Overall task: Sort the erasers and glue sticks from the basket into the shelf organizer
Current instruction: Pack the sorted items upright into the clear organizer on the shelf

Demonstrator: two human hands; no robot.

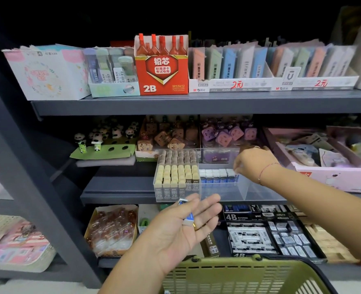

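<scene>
— So where's the eraser [185, 211] now?
— Lying loose on the left grip [181, 228], which is spread flat, palm up, fingers straight, nothing pinching it. It sits between the basket [239, 272] and the clear organizer [245, 194] on the shelf [133, 194].
— What could go wrong?
— I'd say a tilt could roll it off, back into the basket or past it.
— And the right grip [254, 164]?
— Down in the organizer's right compartment, at the blue-and-white eraser row [216, 176]. Its fingers curl out of sight, so I cannot tell whether it holds anything. A nudge might topple that row.
— Anything in the way?
— The packed 2B sticks [176, 177] left of the row, and a pink box [334, 179] just right of that wrist.
</scene>
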